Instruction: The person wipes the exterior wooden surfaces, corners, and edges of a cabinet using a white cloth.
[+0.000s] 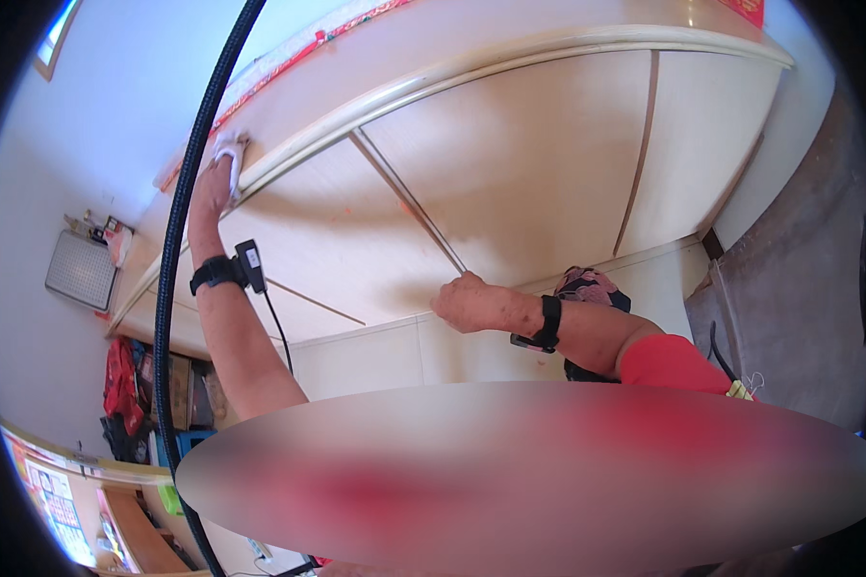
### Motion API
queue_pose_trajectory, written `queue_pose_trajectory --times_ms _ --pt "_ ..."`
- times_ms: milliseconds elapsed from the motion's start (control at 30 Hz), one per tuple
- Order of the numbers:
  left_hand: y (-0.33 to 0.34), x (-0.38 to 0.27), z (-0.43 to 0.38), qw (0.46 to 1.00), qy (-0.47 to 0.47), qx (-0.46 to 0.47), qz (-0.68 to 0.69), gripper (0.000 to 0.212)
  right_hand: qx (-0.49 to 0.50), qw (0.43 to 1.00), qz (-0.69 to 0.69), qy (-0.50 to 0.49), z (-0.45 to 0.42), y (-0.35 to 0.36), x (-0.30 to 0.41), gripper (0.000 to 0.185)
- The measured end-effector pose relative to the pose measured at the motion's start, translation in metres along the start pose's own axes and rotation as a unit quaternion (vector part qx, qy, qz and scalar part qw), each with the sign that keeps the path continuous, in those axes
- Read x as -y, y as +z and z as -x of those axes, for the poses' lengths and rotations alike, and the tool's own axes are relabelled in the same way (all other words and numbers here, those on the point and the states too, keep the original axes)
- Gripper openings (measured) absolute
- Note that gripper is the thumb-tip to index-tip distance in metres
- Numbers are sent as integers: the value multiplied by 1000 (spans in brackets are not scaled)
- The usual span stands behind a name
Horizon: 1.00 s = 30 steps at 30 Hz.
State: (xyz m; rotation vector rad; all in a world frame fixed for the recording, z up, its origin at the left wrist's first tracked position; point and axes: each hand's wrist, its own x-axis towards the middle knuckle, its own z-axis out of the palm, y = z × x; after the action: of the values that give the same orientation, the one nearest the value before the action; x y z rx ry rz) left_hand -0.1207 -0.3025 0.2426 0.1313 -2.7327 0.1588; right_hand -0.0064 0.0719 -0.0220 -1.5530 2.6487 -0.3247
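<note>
My left hand (213,189) grips a crumpled white cloth (235,157) on the top (296,122) of a long cream cabinet, close to its rounded front edge. The palm side of that hand is hidden. My right hand (466,301) is curled into a fist in front of the cabinet doors (519,144), by the lower end of a dark gap between two of them. Nothing shows in its fingers, and whether it touches the door is unclear. Black straps circle both wrists; the left one (220,274) carries a small black device with a cable.
A thick black braided cable (180,216) crosses the left of the view. A red patterned strip (289,68) runs along the cabinet's back. Farther left are a perforated grey panel (83,270) and a red bag (120,386). Patterned dark fabric (592,285) shows behind my right forearm. A blurred oval covers the bottom.
</note>
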Motion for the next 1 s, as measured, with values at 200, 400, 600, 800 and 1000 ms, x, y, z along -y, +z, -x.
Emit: queue_pose_trajectory --times_ms 200,400,600,800,1000 --pt "4 73 -3 998 -42 4 -47 50 55 998 -13 -32 7 -16 10 15" --pt "-3 32 7 991 -124 17 -41 68 10 997 -57 -58 12 -9 11 15" --pt "-23 -26 4 996 -83 26 -13 75 42 998 -12 -39 19 -16 10 17" --pt "-25 -108 -11 998 42 24 -48 68 57 997 -9 -51 6 -3 9 10" --pt "-61 -232 26 990 116 -45 65 66 53 995 -43 -77 2 -11 16 13"
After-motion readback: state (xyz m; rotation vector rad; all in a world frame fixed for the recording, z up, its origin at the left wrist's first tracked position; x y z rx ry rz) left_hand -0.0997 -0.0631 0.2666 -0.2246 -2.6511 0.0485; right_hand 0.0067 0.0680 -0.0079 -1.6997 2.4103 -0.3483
